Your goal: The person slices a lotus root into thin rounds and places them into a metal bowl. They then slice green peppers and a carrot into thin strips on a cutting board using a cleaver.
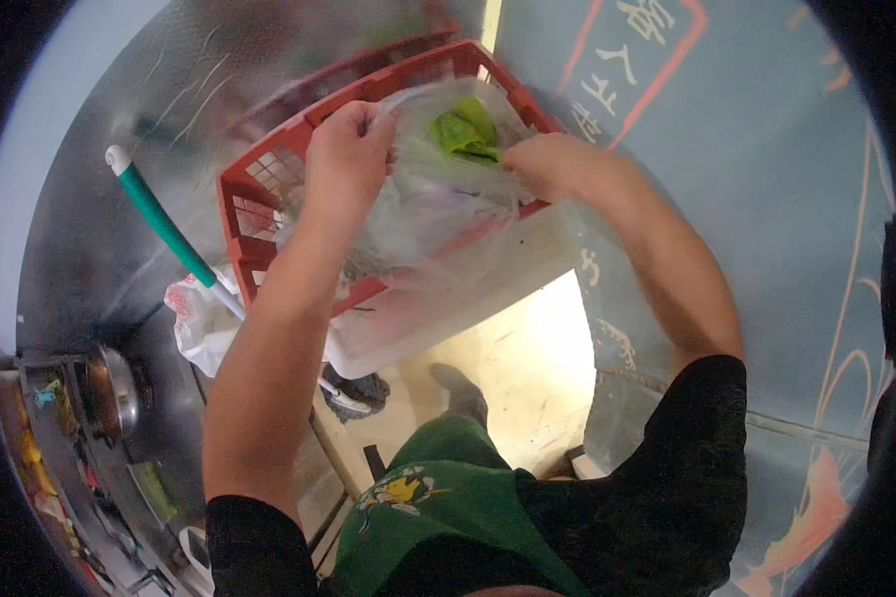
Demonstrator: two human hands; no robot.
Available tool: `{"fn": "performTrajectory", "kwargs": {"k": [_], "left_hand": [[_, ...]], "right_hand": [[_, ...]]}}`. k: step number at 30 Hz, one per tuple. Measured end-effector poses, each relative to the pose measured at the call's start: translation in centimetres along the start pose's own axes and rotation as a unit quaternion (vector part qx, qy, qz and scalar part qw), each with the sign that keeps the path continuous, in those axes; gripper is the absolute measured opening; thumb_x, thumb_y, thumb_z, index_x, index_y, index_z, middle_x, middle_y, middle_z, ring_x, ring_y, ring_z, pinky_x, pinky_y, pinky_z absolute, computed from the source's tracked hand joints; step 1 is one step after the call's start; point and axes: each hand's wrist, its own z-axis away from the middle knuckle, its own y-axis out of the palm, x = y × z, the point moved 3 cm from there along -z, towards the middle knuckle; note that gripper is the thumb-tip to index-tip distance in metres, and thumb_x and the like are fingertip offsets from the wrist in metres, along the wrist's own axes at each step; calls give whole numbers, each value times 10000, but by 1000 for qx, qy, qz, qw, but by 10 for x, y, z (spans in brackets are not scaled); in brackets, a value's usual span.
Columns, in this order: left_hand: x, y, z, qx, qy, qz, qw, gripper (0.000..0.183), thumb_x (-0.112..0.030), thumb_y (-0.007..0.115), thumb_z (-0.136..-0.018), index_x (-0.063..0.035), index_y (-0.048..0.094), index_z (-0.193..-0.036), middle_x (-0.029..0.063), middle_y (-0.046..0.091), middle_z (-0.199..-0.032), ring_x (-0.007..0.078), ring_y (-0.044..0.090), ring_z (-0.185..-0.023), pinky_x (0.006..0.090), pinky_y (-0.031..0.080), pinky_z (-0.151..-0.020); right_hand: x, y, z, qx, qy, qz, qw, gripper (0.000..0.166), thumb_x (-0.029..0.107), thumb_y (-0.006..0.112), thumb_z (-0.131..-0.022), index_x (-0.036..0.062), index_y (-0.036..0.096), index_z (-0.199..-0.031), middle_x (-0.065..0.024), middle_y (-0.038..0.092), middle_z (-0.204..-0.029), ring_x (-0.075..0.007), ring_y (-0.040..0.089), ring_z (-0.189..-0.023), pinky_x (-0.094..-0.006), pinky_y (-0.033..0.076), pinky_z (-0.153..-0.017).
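My left hand (pixel 351 149) pinches the edge of a clear plastic bag (pixel 425 216) over a red plastic crate (pixel 227 198). A bright green leafy vegetable (pixel 463 128) shows at the bag's upper part. Its stem end meets the fingers of my right hand (pixel 548 166), which look closed on it; those fingertips are partly hidden and blurred. The bag spreads across the crate and hangs over its near rim, so most of what lies inside the crate is hidden.
A mop with a green grip (pixel 166 220) leans left of the crate, beside a white plastic bag (pixel 201 321). A painted wall (pixel 754 246) bounds the right. A metal pan (pixel 119 392) and food containers stand lower left. Below lies a pale floor (pixel 522 373).
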Motion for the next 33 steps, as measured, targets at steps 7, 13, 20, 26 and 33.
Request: {"fn": "performTrajectory", "kwargs": {"k": [7,13,20,26,33], "left_hand": [[-17,-16,50,-16,80,31,996,129,-150,569,-944,-34,609,-906,-25,550,-691,57,486,-606,221,401,-548],[-3,-3,55,22,75,48,996,95,-120,566,-933,-36,606,-951,-40,526,-701,49,474,-619,220,403,-559],[4,-10,55,6,80,8,997,223,-99,591,-890,-27,565,-1100,30,583,-772,113,536,-664,256,448,-601],[9,-51,117,-42,106,-27,993,323,-107,591,-879,-65,532,-1194,133,638,-904,239,637,-811,362,512,-710],[79,-100,211,-13,131,-166,977,217,-132,556,-868,-84,588,-1077,177,633,-959,381,617,-853,459,497,-749]], "right_hand": [[12,8,-61,-168,-96,80,978,270,110,499,-872,41,647,-1088,-176,668,-1053,-347,648,-968,-453,518,-820],[2,9,-115,-106,-9,26,994,457,437,592,-835,20,691,-995,-202,679,-1015,-356,659,-938,-440,529,-808],[-6,33,-145,-174,8,114,978,523,470,638,-775,111,649,-1156,-153,638,-1170,-333,592,-1104,-437,473,-935],[17,0,-98,-179,17,113,977,638,258,720,-729,96,497,-1305,-166,564,-1275,-340,537,-1182,-441,471,-926],[-41,47,-137,-114,2,58,992,543,133,720,-754,46,529,-1255,-230,567,-1231,-392,535,-1163,-449,455,-955]]}}
